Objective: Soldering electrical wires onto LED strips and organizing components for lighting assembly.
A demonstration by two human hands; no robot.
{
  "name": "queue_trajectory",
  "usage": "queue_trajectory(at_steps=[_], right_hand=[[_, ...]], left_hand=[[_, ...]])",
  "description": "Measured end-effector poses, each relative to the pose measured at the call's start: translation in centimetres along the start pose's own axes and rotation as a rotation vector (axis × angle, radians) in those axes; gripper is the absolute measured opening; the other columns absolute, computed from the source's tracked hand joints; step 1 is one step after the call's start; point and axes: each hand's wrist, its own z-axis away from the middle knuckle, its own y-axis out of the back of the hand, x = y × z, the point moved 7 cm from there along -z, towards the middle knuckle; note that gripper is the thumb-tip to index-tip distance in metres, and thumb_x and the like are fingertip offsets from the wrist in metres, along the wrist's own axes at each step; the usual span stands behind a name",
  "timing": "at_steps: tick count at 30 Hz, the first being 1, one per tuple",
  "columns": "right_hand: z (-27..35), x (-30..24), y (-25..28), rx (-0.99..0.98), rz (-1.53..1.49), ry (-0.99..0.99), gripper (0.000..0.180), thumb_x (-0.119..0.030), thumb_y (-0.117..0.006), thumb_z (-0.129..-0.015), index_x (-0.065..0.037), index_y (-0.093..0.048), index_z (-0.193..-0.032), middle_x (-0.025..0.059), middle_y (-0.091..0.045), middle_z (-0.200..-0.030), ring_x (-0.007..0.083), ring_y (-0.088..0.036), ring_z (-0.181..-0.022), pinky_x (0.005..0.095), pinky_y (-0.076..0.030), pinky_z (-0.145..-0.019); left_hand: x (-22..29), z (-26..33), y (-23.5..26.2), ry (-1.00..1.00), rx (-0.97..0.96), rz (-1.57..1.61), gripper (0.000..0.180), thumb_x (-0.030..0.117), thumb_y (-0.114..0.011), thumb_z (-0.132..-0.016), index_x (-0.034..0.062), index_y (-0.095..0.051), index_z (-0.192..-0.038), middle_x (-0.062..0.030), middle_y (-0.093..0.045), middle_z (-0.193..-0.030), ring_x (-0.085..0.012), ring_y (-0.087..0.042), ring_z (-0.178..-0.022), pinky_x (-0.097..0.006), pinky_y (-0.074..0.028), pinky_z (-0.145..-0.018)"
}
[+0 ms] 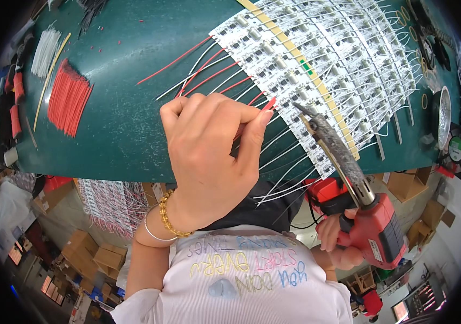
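Note:
My left hand (211,148) is pinched shut on a red wire (270,103) at the near-left edge of a white circuit board panel (289,86). My right hand (345,257) grips a red soldering gun (384,233) by its handle. The gun's long dark barrel points up and left, and its tip (299,108) is just right of the pinched wire's end; whether it touches the board I cannot tell. Several red wires (209,78) and white wires (281,156) stick out from the panel's left edge. My left fingers partly cover them.
On the green table (128,97) lie a bundle of red wires (69,100) and a white wire bundle (46,51). A yellow strip (316,78) crosses the panel. A metal bowl (443,116) and a solder spool (457,148) stand at the right. Cardboard boxes (82,251) are below.

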Motion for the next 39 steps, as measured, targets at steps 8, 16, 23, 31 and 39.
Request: queue_trajectory(at_steps=[8, 16, 23, 31, 39], right_hand=[[0.8, 0.7, 0.1, 0.015, 0.132, -0.034, 0.09, -0.071, -0.054, -0.082, 0.001, -0.038, -0.133, -0.0022, -0.047, -0.051, 0.011, -0.044, -0.041, 0.0253, -0.036, -0.044], [1.1, 1.4, 0.3, -0.022, 0.216, -0.04, 0.093, -0.074, -0.054, -0.08, 0.0, -0.039, -0.135, -0.0031, -0.047, -0.052, 0.0104, -0.044, -0.042, 0.025, -0.036, -0.044], [0.4, 0.7, 0.3, 0.026, -0.046, -0.062, 0.09, -0.071, -0.054, -0.082, 0.0, -0.037, -0.136, -0.0024, -0.048, -0.052, 0.0107, -0.044, -0.042, 0.0254, -0.036, -0.044], [0.5, 1.0, 0.0, 0.044, -0.069, -0.055, 0.086, -0.07, -0.054, -0.082, 0.002, -0.042, -0.128, -0.0017, -0.048, -0.052, 0.0108, -0.044, -0.042, 0.0256, -0.039, -0.045], [0.3, 1.5, -0.4, 0.158, 0.066, -0.093, 0.084, -0.071, -0.054, -0.082, 0.003, -0.045, -0.121, -0.0015, -0.048, -0.051, 0.011, -0.045, -0.042, 0.0255, -0.04, -0.046]], left_hand=[[0.3, 0.0, -0.3, -0.058, 0.002, -0.024, 0.01, 0.008, -0.073, -0.08, 0.0087, -0.064, -0.074, -0.0005, -0.054, -0.064, -0.0166, -0.048, -0.06, -0.031, -0.035, -0.073], [0.2, 0.0, -0.3, -0.046, 0.006, -0.05, 0.012, 0.008, -0.073, -0.079, 0.009, -0.063, -0.073, -0.0001, -0.052, -0.062, -0.0166, -0.047, -0.059, -0.031, -0.034, -0.073], [0.2, 0.0, -0.3, -0.056, 0.009, -0.057, 0.012, 0.008, -0.074, -0.078, 0.0089, -0.063, -0.072, -0.0004, -0.052, -0.062, -0.017, -0.048, -0.06, -0.031, -0.035, -0.074], [0.3, 0.0, -0.2, -0.063, 0.03, -0.059, 0.012, 0.008, -0.074, -0.078, 0.0081, -0.063, -0.072, -0.0007, -0.053, -0.062, -0.0173, -0.049, -0.06, -0.032, -0.035, -0.074], [0.5, 0.1, -0.2, -0.083, 0.051, -0.062, 0.014, 0.006, -0.075, -0.076, 0.0079, -0.063, -0.071, -0.0009, -0.053, -0.061, -0.0176, -0.049, -0.058, -0.032, -0.035, -0.073]])
